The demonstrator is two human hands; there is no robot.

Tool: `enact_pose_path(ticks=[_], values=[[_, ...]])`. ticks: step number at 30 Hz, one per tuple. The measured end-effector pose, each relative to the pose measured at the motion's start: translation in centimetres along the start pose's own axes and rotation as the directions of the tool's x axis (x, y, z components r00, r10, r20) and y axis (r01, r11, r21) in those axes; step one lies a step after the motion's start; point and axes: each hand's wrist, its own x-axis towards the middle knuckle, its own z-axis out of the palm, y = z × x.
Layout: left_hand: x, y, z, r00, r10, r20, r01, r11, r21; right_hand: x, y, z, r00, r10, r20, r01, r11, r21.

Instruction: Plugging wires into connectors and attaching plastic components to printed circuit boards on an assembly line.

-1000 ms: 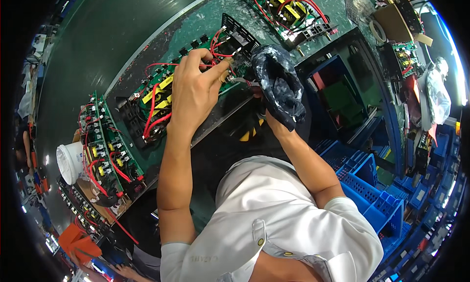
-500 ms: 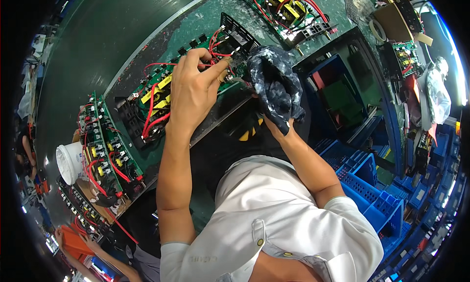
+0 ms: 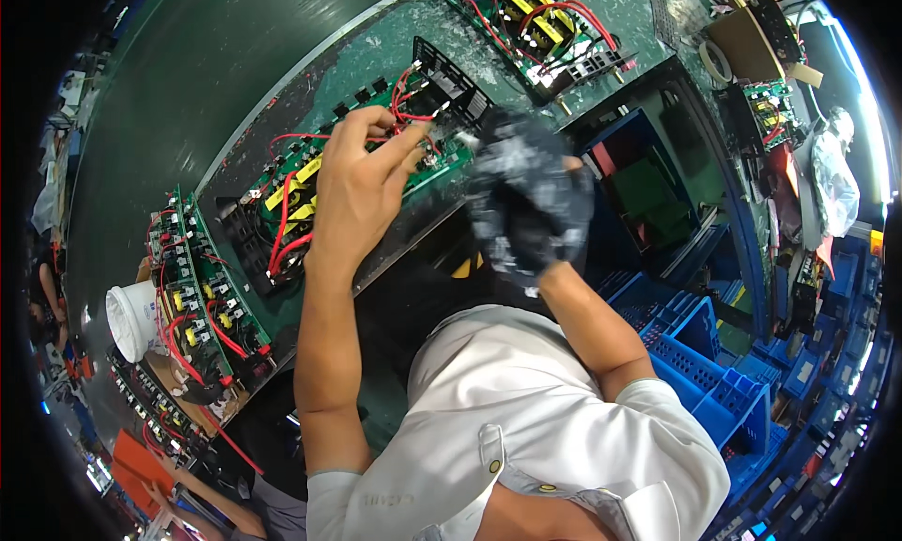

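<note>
A green circuit board (image 3: 310,179) with red wires, yellow parts and black heat sinks lies on the green bench in front of me. My left hand (image 3: 362,188) rests on it, fingers pinched at the red wires (image 3: 406,104) near the black heat sink (image 3: 456,80). My right hand (image 3: 526,198) wears a dark, stained glove and hovers just right of the board's edge, blurred. Whether the glove holds a tool is unclear.
Another similar board (image 3: 545,29) lies at the top. More boards (image 3: 202,301) stand stacked at the left beside a white cup (image 3: 132,320). Blue plastic crates (image 3: 714,372) sit at the right, and a dark open bin (image 3: 658,174) is beside the bench. Another person (image 3: 836,179) works far right.
My left hand's fingers have shifted along the red wires near the heat sink. The gloved right hand has moved slightly and is blurred now.
</note>
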Motion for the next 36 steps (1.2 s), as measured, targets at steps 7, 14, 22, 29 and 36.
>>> enact_pose_path(ticks=[7,14,22,29,36], values=[[-5.8,3.5,-6.5,0.974,-0.148,-0.170,0.111,0.971,-0.211,13.6,-16.8,-5.0,0.901,-0.428,-0.068,0.289,0.709,-0.643],[-13.7,4.2,-2.4,0.866,-0.181,0.467,0.426,0.757,-0.496,30.9,-21.0,-14.9,0.983,0.176,-0.051,-0.061,0.054,-0.997],[-24.8,-0.8,7.4,0.666,-0.683,0.301,0.721,0.693,-0.025,31.6,-13.4,-22.0,0.926,0.368,0.079,0.231,-0.390,-0.891],[-25.0,1.7,8.8,0.706,-0.700,0.108,0.707,0.704,-0.066,25.6,-13.2,-9.6,0.944,0.064,0.324,0.328,-0.273,-0.904],[-15.7,4.0,0.4,0.838,-0.510,0.195,0.541,0.728,-0.420,22.1,-8.6,-0.9,0.939,0.128,0.319,0.319,0.021,-0.948]])
